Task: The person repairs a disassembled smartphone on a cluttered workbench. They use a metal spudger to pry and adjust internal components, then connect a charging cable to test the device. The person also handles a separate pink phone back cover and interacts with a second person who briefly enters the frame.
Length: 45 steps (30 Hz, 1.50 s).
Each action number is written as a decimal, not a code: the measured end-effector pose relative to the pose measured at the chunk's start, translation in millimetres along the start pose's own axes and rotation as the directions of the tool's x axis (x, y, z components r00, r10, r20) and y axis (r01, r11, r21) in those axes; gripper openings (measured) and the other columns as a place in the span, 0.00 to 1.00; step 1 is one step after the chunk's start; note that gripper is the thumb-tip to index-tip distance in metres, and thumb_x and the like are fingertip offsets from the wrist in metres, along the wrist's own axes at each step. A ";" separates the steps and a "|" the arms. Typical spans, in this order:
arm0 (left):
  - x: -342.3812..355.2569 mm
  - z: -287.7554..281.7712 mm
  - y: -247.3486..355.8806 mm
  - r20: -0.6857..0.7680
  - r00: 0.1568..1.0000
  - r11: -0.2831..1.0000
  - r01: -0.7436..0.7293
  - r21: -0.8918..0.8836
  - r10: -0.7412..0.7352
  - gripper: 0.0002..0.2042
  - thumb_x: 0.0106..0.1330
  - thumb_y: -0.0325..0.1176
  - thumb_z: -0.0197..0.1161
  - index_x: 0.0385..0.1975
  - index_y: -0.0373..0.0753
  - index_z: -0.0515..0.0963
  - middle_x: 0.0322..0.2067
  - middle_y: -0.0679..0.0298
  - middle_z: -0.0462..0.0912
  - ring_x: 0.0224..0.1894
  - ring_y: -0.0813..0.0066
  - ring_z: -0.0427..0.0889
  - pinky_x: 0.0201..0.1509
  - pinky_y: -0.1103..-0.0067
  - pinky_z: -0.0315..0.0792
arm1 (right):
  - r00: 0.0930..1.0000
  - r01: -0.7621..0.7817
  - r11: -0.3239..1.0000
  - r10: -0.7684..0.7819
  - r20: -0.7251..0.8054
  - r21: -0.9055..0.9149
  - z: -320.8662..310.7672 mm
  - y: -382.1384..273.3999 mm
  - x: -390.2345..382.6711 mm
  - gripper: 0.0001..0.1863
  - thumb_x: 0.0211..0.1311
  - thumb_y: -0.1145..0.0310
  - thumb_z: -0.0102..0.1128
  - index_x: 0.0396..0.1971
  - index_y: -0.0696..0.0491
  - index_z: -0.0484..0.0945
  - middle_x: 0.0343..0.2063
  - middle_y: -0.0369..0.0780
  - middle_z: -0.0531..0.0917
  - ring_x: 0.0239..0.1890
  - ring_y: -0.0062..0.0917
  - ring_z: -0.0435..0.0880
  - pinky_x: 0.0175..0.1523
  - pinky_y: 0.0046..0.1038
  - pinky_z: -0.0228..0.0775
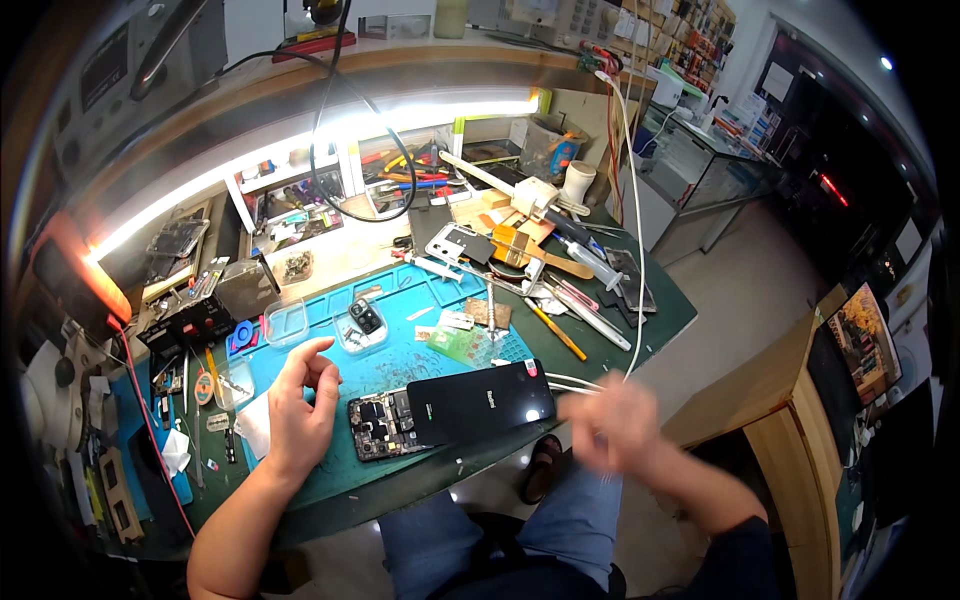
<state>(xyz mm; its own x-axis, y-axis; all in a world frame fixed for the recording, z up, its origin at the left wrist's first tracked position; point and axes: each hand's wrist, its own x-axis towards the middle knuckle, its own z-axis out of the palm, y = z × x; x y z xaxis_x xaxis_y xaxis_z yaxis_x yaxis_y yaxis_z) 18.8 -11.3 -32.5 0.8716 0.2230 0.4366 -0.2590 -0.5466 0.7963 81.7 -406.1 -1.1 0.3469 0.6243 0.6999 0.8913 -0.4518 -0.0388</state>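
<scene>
Smartphone (pixel 380 428), opened with its internal board exposed, lies on the near edge of the blue repair mat (pixel 368 372), which covers part of the green bench (pixel 664 303). A glossy black rear cover (pixel 470 405) lies aslant over the smartphone's right part and extends beyond it to the right.

The left hand (pixel 303 408) is raised just left of the smartphone. Its fingers are half curled, the thumb near the index, with nothing visible in their hold. The right hand (pixel 615 428) is to the right of the smartphone, near the outer end of the rear cover. Motion blur affects it; its fingers appear bent, but how far open they are and whether they hold anything cannot be determined.

Beyond the smartphone is a clear plastic box (pixel 349 343) containing a dark camera-like part (pixel 364 316). Beyond and to the right of the smartphone are a yellow pen-shaped tool (pixel 556 330), a flat brush (pixel 512 244) and a syringe (pixel 596 263). A white tissue-like sheet (pixel 254 425) lies left of the smartphone, beside the left hand.
</scene>
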 end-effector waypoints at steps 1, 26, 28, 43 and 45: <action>-0.1 -1.2 -0.6 -0.001 1.000 1.000 -0.005 0.008 0.005 0.16 0.75 0.22 0.62 0.61 0.34 0.77 0.34 0.65 0.82 0.35 0.80 0.82 0.42 0.80 0.78 | 0.972 -0.219 0.975 0.216 0.091 0.026 3.6 16.8 31.2 0.06 0.57 0.73 0.64 0.34 0.53 0.86 0.21 0.39 0.78 0.24 0.34 0.80 0.30 0.36 0.74; 2.7 2.9 3.4 -0.012 0.998 0.997 -0.070 -0.014 0.070 0.16 0.74 0.21 0.63 0.59 0.33 0.78 0.33 0.62 0.84 0.32 0.74 0.83 0.38 0.76 0.78 | 0.815 -0.313 0.883 0.439 0.379 -0.349 102.4 114.7 114.0 0.09 0.64 0.59 0.74 0.38 0.48 0.90 0.40 0.40 0.87 0.46 0.35 0.89 0.49 0.39 0.82; 2.5 3.1 3.0 -0.007 0.998 0.998 -0.065 -0.022 0.065 0.16 0.73 0.21 0.63 0.59 0.32 0.78 0.33 0.62 0.84 0.32 0.74 0.83 0.38 0.76 0.78 | 0.759 -0.487 0.854 0.518 0.395 -0.183 98.1 122.0 117.3 0.09 0.64 0.61 0.73 0.39 0.49 0.90 0.40 0.41 0.88 0.45 0.37 0.90 0.49 0.39 0.82; 4.7 3.2 -5.7 -0.003 0.999 0.998 -0.054 -0.022 0.054 0.17 0.74 0.19 0.61 0.61 0.34 0.77 0.32 0.64 0.81 0.33 0.79 0.81 0.40 0.78 0.77 | 0.719 -0.611 0.072 0.465 0.516 0.788 -41.2 81.8 100.6 0.08 0.81 0.68 0.59 0.50 0.56 0.80 0.42 0.39 0.87 0.29 0.14 0.73 0.33 0.17 0.65; 1.4 -0.2 -5.5 0.003 1.000 1.000 -0.011 -0.018 0.011 0.17 0.75 0.20 0.61 0.61 0.33 0.77 0.32 0.66 0.81 0.34 0.80 0.80 0.41 0.79 0.77 | 0.783 -0.623 0.174 0.145 0.606 0.763 -55.1 58.4 57.5 0.07 0.79 0.69 0.62 0.46 0.57 0.81 0.43 0.38 0.88 0.34 0.17 0.80 0.38 0.22 0.72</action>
<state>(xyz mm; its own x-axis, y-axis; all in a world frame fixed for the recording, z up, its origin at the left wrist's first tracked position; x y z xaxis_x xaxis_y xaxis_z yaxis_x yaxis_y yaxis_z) 21.3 -7.8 -36.2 0.8697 0.2147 0.4445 -0.2764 -0.5343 0.7988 137.6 -431.7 76.2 0.5773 0.8090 0.1103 0.1622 0.0187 -0.9866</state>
